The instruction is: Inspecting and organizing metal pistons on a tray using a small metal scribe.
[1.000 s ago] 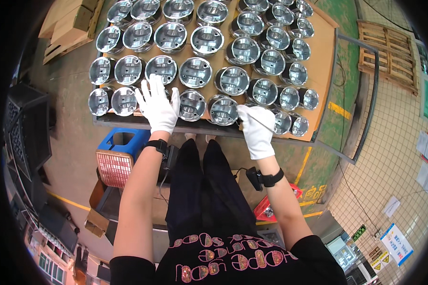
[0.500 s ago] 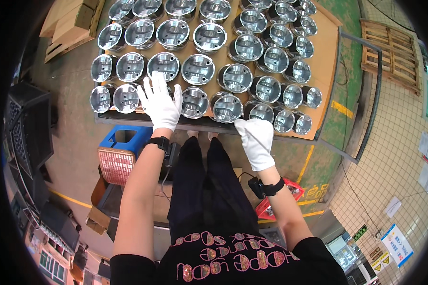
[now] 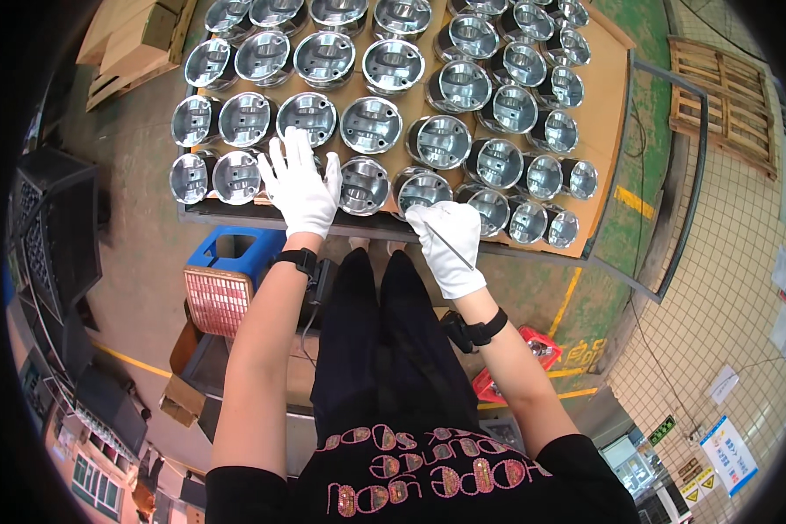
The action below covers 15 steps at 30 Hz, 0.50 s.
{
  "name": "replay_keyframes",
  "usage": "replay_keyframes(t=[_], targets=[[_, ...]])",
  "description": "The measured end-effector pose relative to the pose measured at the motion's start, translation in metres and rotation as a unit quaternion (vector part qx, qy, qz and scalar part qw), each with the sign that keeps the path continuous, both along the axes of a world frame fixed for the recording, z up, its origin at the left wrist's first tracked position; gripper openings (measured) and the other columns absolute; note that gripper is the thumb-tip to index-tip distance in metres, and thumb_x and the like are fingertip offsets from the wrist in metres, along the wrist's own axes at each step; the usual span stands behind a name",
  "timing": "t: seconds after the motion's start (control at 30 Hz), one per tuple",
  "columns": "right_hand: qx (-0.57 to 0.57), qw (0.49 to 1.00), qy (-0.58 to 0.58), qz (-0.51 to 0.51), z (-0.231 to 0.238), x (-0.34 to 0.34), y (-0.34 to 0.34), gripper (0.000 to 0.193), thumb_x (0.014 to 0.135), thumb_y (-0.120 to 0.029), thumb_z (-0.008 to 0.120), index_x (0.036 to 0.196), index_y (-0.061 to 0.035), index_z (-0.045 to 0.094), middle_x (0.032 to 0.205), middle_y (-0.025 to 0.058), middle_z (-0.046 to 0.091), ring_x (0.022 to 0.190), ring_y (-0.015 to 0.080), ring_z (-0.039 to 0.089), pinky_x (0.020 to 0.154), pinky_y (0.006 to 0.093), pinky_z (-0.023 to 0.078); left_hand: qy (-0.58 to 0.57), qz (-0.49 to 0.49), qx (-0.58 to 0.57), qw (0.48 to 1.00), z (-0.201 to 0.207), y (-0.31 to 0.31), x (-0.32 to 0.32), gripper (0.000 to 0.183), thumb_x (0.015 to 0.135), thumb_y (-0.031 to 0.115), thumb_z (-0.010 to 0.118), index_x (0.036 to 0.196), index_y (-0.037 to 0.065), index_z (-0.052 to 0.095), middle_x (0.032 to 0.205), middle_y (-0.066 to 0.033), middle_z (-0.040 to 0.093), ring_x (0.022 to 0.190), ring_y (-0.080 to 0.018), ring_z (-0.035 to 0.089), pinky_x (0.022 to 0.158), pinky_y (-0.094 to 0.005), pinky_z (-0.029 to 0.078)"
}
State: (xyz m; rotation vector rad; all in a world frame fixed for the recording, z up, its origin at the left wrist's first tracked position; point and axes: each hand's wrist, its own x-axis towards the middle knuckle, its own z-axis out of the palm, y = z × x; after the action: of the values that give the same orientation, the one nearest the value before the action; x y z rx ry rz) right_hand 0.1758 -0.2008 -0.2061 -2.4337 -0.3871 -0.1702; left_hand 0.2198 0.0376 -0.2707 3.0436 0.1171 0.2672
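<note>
Rows of shiny metal pistons (image 3: 373, 125), with their hollow sides up, stand on the cardboard-covered table (image 3: 576, 223). My left hand (image 3: 304, 188), in a white glove, is open with fingers spread over the near row, the fingertips by a second-row piston (image 3: 307, 118). The glove hides what lies beneath it. My right hand (image 3: 450, 240), also gloved, is closed around a thin dark rod (image 3: 451, 246) that runs across the glove toward the wrist. Its fingertips are at the near rim of a front-row piston (image 3: 424, 189); whether they touch it I cannot tell.
A metal rail (image 3: 699, 175) projects from the table's right side. Below its front edge, a blue stool (image 3: 227, 249) stands at the left and a red crate (image 3: 533, 345) with parts at the right. Wooden pallets (image 3: 725, 100) lie far right, with cardboard boxes (image 3: 131, 44) far left.
My right hand has moved left along the table edge to another front-row piston, and the rod now shows across its glove. My left hand has stayed nearly in place.
</note>
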Motion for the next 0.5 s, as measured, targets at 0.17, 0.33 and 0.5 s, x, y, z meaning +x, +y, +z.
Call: replay_keyframes(t=[0.17,0.33,0.5], targets=[[0.086,0.994,0.012,-0.059,0.022,0.019,-0.024,0.018,0.094,-0.022,0.072,0.086,-0.0075,0.078,0.075,0.0090,0.073,0.068,0.0274,0.068,0.066,0.0395,0.052,-0.003,0.006,-0.004,1.000,0.003,-0.001,-0.001,0.061,0.099,0.039,0.059,0.144,-0.002,0.057,0.151,-0.0195,0.056,0.142,-0.0413,0.046,0.124,-0.0555,0.025],[0.128,0.973,0.009,-0.191,0.038,0.049,-0.060,0.027,0.099,-0.025,0.069,0.089,-0.0021,0.080,0.083,0.0093,0.077,0.076,0.0259,0.072,0.072,0.0368,0.055,0.005,0.006,-0.006,1.000,0.003,-0.001,-0.001,0.062,0.099,0.038,0.059,0.146,-0.003,0.055,0.153,-0.0195,0.054,0.145,-0.0420,0.043,0.125,-0.0555,0.023],[-0.070,0.991,-0.064,-0.093,0.009,0.062,-0.063,0.020,0.094,-0.025,0.073,0.082,-0.0096,0.078,0.070,0.0082,0.068,0.066,0.0301,0.065,0.063,0.0411,0.049,0.012,0.007,-0.013,1.000,0.004,-0.004,0.001,0.063,0.099,0.038,0.059,0.147,-0.003,0.053,0.153,-0.0195,0.054,0.145,-0.0418,0.043,0.125,-0.0559,0.023]])
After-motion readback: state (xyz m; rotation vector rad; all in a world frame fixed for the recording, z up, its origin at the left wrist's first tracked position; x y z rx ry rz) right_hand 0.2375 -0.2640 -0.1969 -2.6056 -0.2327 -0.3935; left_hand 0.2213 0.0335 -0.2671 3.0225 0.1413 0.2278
